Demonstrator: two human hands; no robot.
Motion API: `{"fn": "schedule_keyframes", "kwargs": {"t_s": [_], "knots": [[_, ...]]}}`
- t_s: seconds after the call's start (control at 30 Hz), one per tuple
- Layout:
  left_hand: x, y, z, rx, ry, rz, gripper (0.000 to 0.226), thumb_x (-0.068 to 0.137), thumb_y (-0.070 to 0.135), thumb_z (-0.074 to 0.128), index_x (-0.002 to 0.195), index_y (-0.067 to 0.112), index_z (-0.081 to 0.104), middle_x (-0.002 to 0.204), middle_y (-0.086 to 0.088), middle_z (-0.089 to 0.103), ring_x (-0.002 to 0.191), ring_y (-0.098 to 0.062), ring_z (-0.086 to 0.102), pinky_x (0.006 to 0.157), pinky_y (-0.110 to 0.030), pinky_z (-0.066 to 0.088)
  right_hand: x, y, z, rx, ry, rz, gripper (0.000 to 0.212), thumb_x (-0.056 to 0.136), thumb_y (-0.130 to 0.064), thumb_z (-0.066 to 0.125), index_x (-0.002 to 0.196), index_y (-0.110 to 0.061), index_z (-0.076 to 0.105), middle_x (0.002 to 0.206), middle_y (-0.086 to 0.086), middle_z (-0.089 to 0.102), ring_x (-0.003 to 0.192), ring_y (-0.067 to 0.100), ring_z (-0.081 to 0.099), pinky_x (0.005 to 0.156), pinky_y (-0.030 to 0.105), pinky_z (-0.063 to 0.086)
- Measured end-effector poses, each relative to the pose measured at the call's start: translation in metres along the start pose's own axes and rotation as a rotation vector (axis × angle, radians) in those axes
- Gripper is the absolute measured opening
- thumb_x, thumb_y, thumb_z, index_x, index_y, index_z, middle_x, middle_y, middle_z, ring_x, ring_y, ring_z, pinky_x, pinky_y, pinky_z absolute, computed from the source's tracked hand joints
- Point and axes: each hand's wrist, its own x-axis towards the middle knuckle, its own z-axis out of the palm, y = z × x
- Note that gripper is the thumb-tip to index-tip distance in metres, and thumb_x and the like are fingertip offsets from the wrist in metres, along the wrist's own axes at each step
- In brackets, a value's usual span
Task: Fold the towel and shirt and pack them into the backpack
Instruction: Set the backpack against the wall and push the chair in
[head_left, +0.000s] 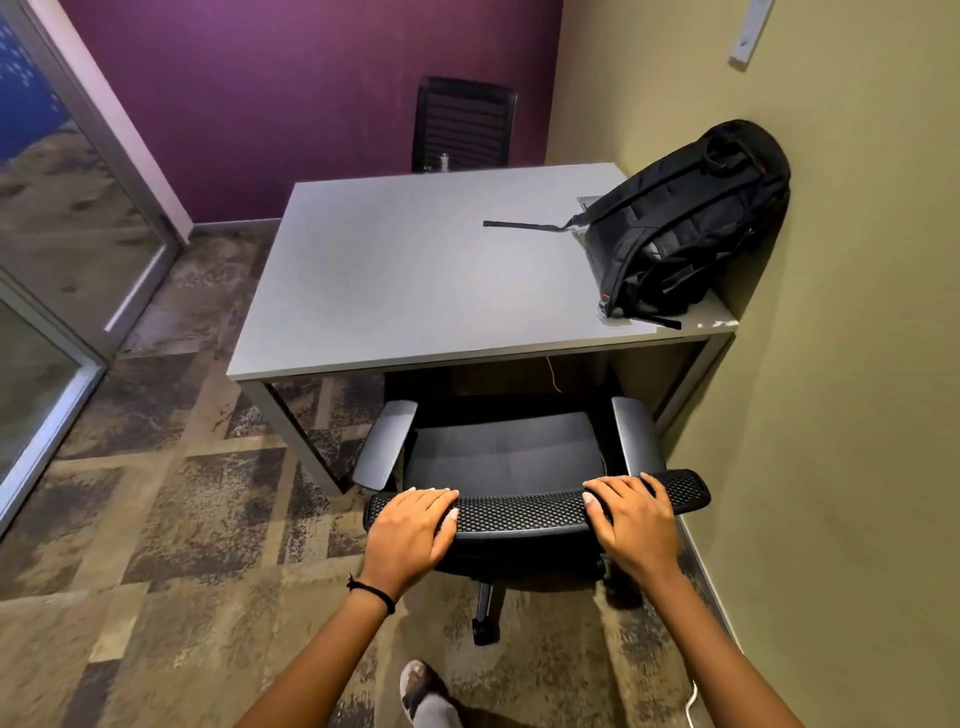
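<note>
Resting open on the chair back (519, 512), left hand (410, 535) and right hand (631, 525) are seen empty; the backpack (685, 223) is judged not yet packed.

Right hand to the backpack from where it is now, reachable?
Probably not as things stand. The right hand rests on the chair back, and the chair stands between that hand and the table. The backpack lies at the table's right side against the wall, beyond the chair.
</note>
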Motion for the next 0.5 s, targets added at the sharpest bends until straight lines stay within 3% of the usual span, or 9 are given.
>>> {"fn": "schedule_keyframes", "kwargs": {"t_s": [0.17,0.5], "knots": [[0.019,-0.014,0.007,-0.003,0.018,-0.007,0.039,0.089,0.037,0.039,0.103,0.021,0.072,0.098,0.007,0.072,0.090,-0.007,0.067,0.092,-0.024,0.043,0.023,0.002,0.011,0.016,0.010,-0.019,0.039,0.088,-0.044,0.036,0.094,-0.026,0.071,0.094,-0.012,0.070,0.090,0.010,0.063,0.093,0.032,0.034],[0.065,-0.046,0.016,-0.014,0.008,0.007,0.039,0.089,0.035,0.039,0.105,0.020,0.071,0.100,0.008,0.071,0.090,-0.007,0.066,0.088,-0.024,0.049,0.074,-0.003,0.030,0.018,0.034,-0.012,0.039,0.089,-0.040,0.036,0.093,-0.024,0.071,0.093,-0.010,0.070,0.090,0.011,0.064,0.089,0.030,0.035]]}}
